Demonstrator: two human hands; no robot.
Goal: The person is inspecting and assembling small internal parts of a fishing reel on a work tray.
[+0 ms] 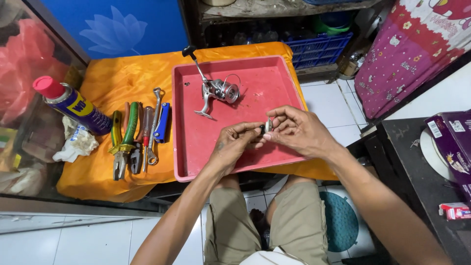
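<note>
Both hands' fingers pinch small metal part (pixel 268 125) over red tray (pixel 274 73): left hand (pixel 234 145), right hand (pixel 297 130)

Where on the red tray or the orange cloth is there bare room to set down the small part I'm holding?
The red tray is bare along its left side, below the fishing reel, and in its far right corner. On the orange cloth, the strip behind the pliers and wrenches is free. It is crowded around those tools and the spray can, and where both hands pinch the part.

Materials noted on the orange-covered surface.
Fishing reel (pixel 218 91) was bright, glossy metal; tray (pixel 196 142) at the right edge, matt red plastic; cloth (pixel 122 73) soft, creased; pliers (pixel 122 145) at the left had rubbery green-yellow grips.
</note>
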